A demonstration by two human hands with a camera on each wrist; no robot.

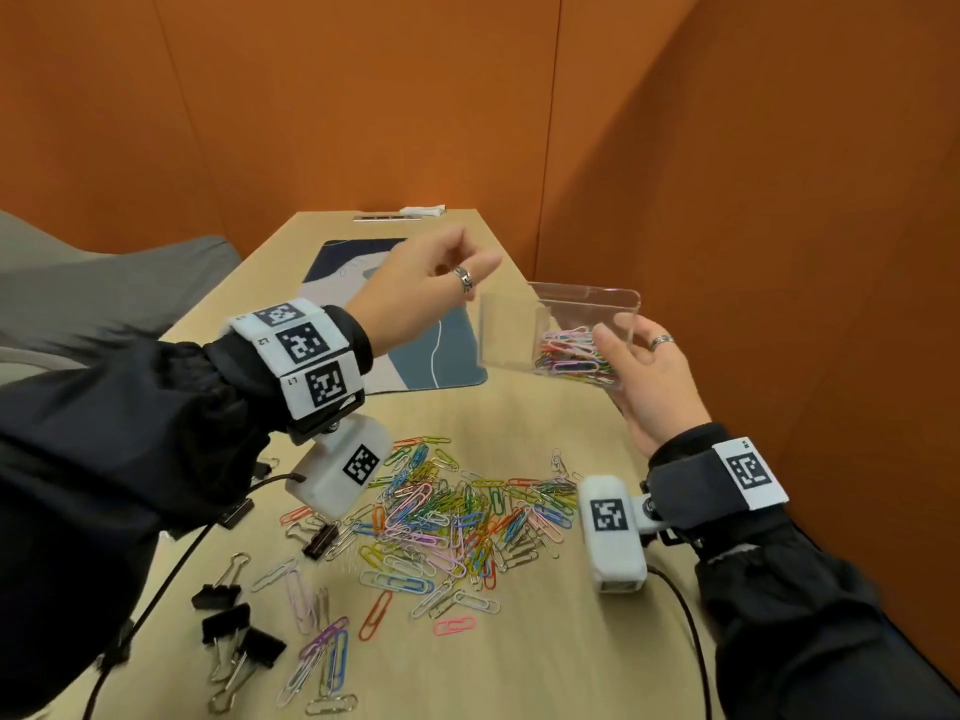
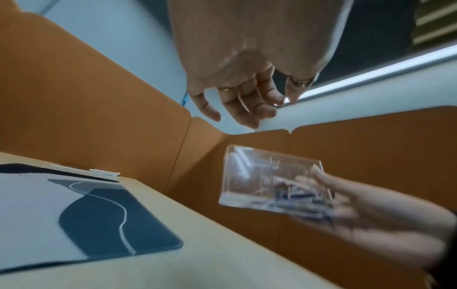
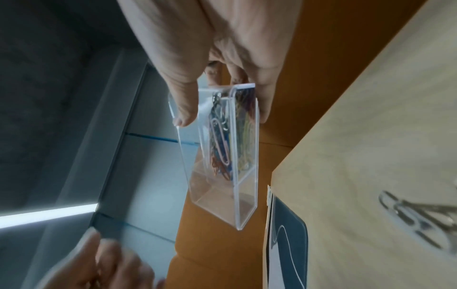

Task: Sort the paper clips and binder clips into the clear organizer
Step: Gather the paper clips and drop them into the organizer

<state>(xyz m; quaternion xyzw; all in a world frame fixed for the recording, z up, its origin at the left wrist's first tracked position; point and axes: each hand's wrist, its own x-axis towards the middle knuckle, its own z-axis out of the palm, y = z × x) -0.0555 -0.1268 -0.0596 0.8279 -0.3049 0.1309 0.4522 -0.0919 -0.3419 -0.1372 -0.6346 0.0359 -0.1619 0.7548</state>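
My right hand (image 1: 641,371) holds the clear organizer (image 1: 506,330) tilted in the air above the table's right side, thumb on one wall and fingers behind. One compartment holds several coloured paper clips (image 1: 571,350); the other looks empty. In the right wrist view the organizer (image 3: 222,187) hangs from my right hand (image 3: 210,58). My left hand (image 1: 436,278) hovers just left of the organizer with its fingers loosely curled and nothing in them; the left wrist view shows the left hand (image 2: 247,101) the same way. A pile of coloured paper clips (image 1: 457,511) lies on the table. Black binder clips (image 1: 234,631) lie at the front left.
A blue and grey desk mat (image 1: 415,361) lies beyond the pile. Orange partition walls (image 1: 727,200) close in the back and right. A white cloth (image 1: 423,210) and a thin strip (image 1: 387,218) lie at the far end. Black cables (image 1: 685,621) trail from both wrist cameras.
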